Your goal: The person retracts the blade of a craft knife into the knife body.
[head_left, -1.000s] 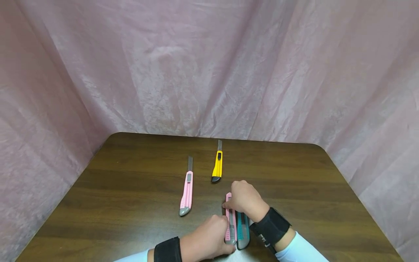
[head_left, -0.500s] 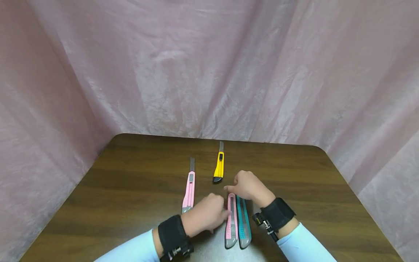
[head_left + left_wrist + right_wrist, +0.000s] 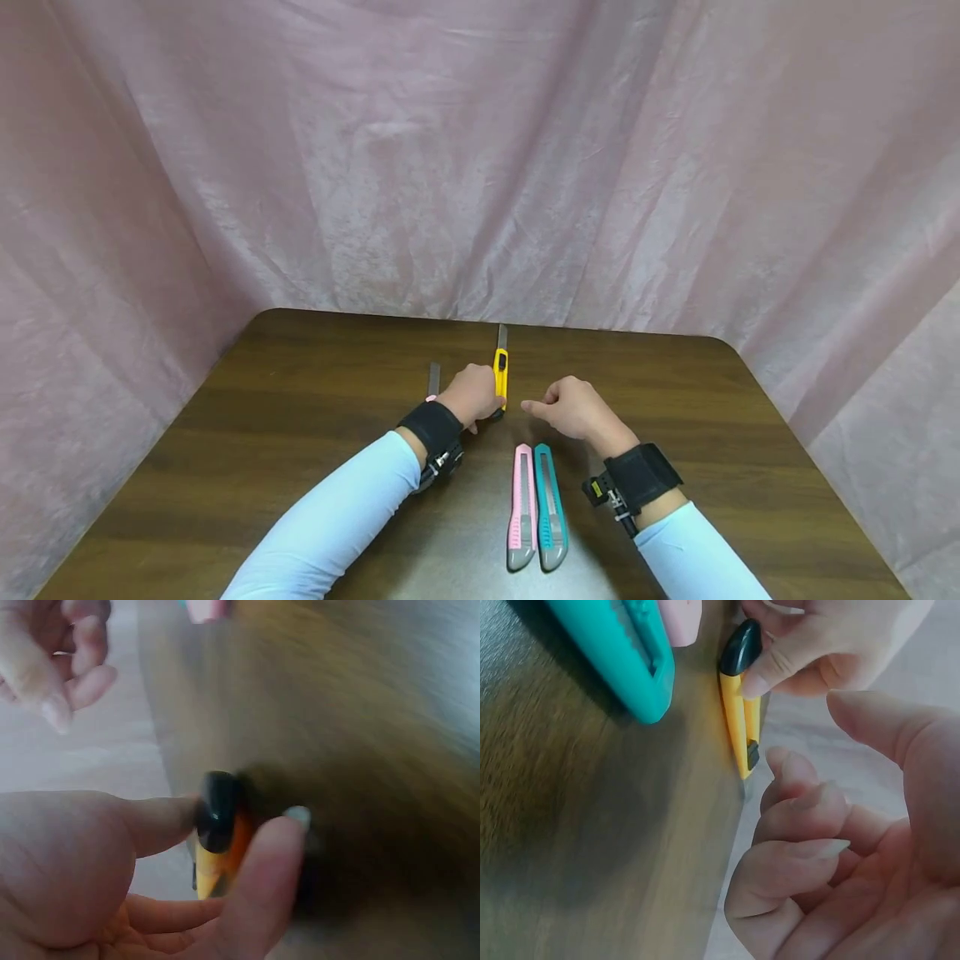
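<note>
My left hand is at the lower end of a yellow box cutter, thumb on one side and fingers on the other. In the left wrist view the cutter's black end cap shows between thumb and fingers. The right wrist view has the left thumb lying along the cutter's yellow body. My right hand hovers to the right, loosely curled and holding nothing. Below the hands, a pink box cutter and a teal box cutter lie side by side, blades retracted.
Another pink box cutter lies mostly hidden under the left wrist; its extended blade sticks out above. The brown wooden table has rounded far corners, with a pink curtain hanging behind it. The yellow cutter's blade reaches close to the far edge.
My left hand has left the near pink cutter and moved forward to the yellow one. My right hand has lifted off the paired cutters and moved slightly forward.
</note>
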The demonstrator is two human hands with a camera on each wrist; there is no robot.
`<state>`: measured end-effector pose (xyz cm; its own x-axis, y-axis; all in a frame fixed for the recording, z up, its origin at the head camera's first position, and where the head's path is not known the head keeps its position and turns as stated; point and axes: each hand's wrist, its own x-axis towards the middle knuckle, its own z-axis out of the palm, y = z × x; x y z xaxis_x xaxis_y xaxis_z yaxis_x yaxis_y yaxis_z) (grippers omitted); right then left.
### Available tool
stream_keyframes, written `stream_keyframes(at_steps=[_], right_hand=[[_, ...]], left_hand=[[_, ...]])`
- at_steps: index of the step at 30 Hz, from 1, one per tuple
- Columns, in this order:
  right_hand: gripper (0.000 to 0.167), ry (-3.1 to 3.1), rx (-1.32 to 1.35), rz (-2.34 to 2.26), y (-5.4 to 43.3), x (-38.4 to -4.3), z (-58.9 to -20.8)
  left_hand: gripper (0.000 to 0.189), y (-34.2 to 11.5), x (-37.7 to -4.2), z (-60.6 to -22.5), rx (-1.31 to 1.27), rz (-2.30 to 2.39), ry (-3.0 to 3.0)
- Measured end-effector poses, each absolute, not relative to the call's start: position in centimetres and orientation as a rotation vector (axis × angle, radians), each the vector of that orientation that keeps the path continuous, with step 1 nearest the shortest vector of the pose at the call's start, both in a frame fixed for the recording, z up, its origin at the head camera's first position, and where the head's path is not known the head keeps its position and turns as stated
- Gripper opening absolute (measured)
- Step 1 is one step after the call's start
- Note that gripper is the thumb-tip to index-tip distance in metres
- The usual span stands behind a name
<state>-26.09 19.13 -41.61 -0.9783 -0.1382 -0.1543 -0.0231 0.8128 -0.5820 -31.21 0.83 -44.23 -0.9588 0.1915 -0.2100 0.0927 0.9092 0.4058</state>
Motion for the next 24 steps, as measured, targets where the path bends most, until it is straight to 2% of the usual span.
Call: stream_keyframes(at_steps=[9,13,20,24], right_hand=[[0.053,2.773,-0.111,-0.970,19.5,-26.4,-41.9],[0.048,2.715,-0.056,-1.120,20.0,-26.8,-42.0],[0.059,2.436,-0.069,-1.765,19.4,-27.0,-41.6],[0.051,2.401,-0.121,-2.033,18.1,-26.1,-40.9]], left_hand=[[0.017,1.7,-30.8,-43.7,0.317,0.677,2.772],[0.024,1.2,-28.7,-42.4,0.340,1.003,2.669],[0.033,0.0,-23.7,-41.1,0.440,1.406,2.444],[0.039,-0.7,-21.8,-41.2,0.462,1.514,2.385]])
